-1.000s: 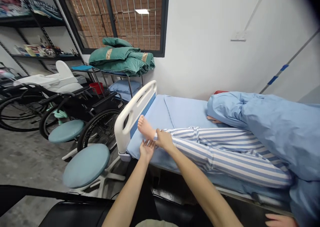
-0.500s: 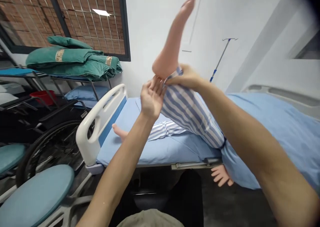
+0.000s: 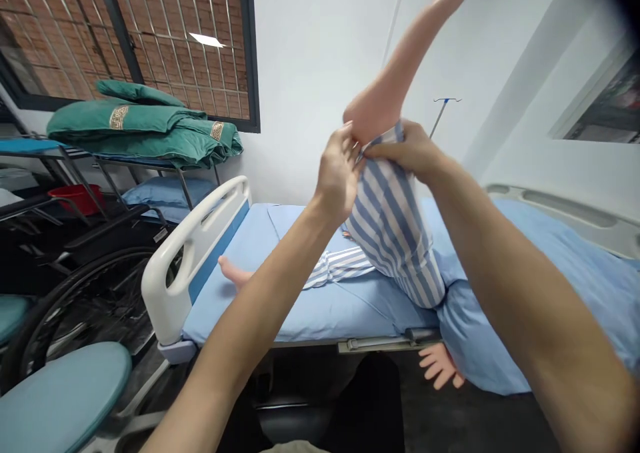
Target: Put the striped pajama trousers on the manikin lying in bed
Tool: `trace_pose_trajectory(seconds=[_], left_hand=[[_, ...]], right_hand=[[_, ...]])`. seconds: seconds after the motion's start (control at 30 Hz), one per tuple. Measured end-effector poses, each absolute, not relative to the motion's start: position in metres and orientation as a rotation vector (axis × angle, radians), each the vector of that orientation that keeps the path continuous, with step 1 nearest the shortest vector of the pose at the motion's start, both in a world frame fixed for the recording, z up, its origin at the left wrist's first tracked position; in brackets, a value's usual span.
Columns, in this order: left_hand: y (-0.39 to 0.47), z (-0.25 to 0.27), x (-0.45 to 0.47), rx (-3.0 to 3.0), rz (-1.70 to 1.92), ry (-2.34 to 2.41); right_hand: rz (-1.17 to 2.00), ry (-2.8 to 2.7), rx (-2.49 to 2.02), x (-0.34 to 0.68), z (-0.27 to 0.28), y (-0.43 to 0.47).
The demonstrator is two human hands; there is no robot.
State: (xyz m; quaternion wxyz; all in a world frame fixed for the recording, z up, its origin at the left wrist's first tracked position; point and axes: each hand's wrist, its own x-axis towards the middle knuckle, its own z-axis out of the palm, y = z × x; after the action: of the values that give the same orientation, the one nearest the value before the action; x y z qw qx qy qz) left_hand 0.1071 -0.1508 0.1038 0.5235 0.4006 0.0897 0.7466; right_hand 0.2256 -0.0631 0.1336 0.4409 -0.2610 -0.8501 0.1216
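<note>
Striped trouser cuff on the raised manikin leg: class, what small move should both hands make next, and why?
Probably draw the blue-and-white striped trouser cuff up past the heel of the raised manikin foot. The left hand and right hand both pinch the cuff at the ankle, where the cloth is bunched below the bare heel.

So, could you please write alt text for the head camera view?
Both hands hold a manikin's raised leg in striped pyjamas at the ankle: the left hand by the heel, the right hand gripping the trouser cuff. It lies on a blue hospital bed, with a wheelchair left.
</note>
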Motion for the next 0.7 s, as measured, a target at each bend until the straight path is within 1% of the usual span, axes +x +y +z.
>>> trace_pose_trajectory(seconds=[0.1,0.17,0.33,0.5,0.6,0.7], left_hand=[[-0.153,0.079,0.068,0.851,1.843,0.284],[-0.155,0.056,0.038,0.777,1.843,0.327],[-0.156,-0.018,-0.028,0.523,1.886,0.39],[-0.164,-0.119,-0.079,0.097,1.935,0.536],[-0.169,-0.187,-0.103,-0.153,1.867,0.648],[-0.173,-0.25,-0.118,-0.244,1.75,0.713]], right_hand=[[0.178,-2.12,-0.64,0.182,0.108,-0.061],[0.114,-2.172,-0.717,0.152,0.087,-0.061],[0.011,-2.393,-0.961,0.079,0.017,-0.067],[-0.02,-2.594,-1.073,0.016,-0.082,-0.083],[0.026,-2.674,-1.106,-0.009,-0.148,-0.095],[0.081,-2.751,-1.095,-0.023,-0.209,-0.104]])
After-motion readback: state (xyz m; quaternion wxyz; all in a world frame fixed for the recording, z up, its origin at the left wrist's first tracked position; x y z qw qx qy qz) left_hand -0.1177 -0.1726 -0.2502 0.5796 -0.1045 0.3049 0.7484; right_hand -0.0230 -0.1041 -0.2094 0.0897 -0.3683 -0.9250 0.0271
